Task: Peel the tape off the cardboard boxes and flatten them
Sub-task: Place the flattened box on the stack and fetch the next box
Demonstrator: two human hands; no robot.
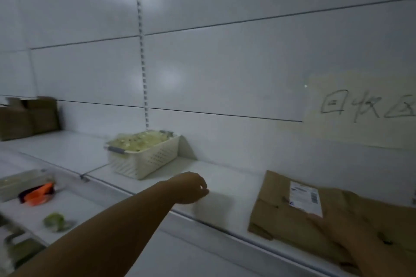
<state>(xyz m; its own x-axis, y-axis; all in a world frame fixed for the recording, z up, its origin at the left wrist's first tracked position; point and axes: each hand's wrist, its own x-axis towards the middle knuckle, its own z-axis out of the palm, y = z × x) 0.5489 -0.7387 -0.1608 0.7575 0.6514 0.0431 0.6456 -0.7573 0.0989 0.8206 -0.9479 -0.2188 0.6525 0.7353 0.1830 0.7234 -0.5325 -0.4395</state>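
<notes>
Your left hand (191,188) reaches out over the white shelf (225,177), its fingers loosely curled downward with nothing visible in them. Your right hand (337,231) lies on the flattened box (281,216) at the right of the shelf, the fingers seemingly straight and close together on the cardboard, though blur hides the detail. The fingertips sit just below the box's white label (306,198). A white basket (146,159) heaped with pale yellowish material stands further back on the shelf, left of your left hand. More cardboard boxes (29,117) stand at the far left. A handwritten sign (364,105) is stuck to the wall above the flattened box. An orange object (38,193) lies on the lower surface at left.
</notes>
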